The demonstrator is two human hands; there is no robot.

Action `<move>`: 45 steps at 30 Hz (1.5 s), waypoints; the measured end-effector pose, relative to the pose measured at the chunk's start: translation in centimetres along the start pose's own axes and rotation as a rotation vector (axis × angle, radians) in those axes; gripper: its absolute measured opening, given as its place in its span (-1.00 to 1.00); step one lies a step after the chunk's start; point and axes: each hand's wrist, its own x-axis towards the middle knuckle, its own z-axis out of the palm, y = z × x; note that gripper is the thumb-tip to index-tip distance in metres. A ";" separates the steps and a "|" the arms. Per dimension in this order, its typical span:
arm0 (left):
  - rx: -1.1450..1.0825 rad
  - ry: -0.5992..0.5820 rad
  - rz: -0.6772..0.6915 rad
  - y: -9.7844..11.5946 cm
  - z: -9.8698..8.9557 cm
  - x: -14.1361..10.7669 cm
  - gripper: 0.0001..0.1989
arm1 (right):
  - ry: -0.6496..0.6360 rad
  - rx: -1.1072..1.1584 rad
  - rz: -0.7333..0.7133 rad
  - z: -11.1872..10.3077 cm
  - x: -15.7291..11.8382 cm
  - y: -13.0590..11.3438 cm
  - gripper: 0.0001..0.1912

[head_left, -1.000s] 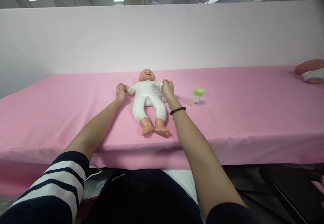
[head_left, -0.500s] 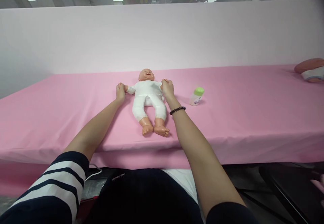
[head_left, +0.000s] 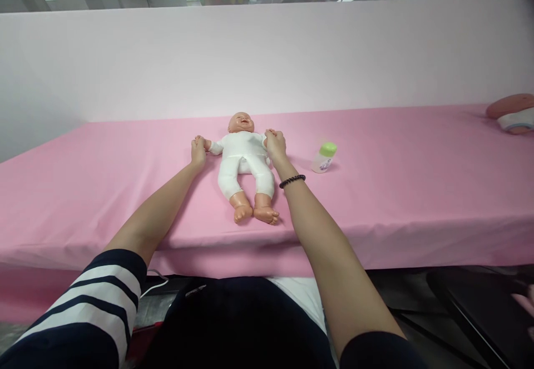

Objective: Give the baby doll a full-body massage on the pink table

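A baby doll (head_left: 244, 145) with a white cloth body lies on its back on the pink-covered table (head_left: 396, 180), its bare feet toward me. My left hand (head_left: 199, 153) is closed around the doll's hand on the left side. On the other side, my right hand (head_left: 276, 146) grips the doll's other hand, hiding most of it. Both doll arms are spread out from the body. A small clear bottle (head_left: 324, 158) with a green cap stands to the right of my right hand, apart from it.
Part of another doll (head_left: 515, 114) shows at the far right edge of the table. A pale wall (head_left: 267, 57) with glass above runs along the back. Below the table's front edge on the right is a dark chair (head_left: 475, 308).
The view has tilted very slightly. Both hands keep their hold on the doll's hands, and nothing on the table has visibly moved.
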 end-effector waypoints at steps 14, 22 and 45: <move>0.045 -0.019 0.076 0.0 0.0 -0.4 -0.72 | -0.026 -0.022 -0.038 0.1 0.1 0.3 -0.81; 0.004 -0.029 0.062 0.0 0.0 -0.4 -0.68 | -0.022 -0.156 0.003 -0.1 -0.3 -0.4 -0.78; 0.060 -0.057 0.127 -0.8 -0.1 0.6 -0.66 | -0.078 -0.238 -0.128 0.3 0.4 0.7 -0.76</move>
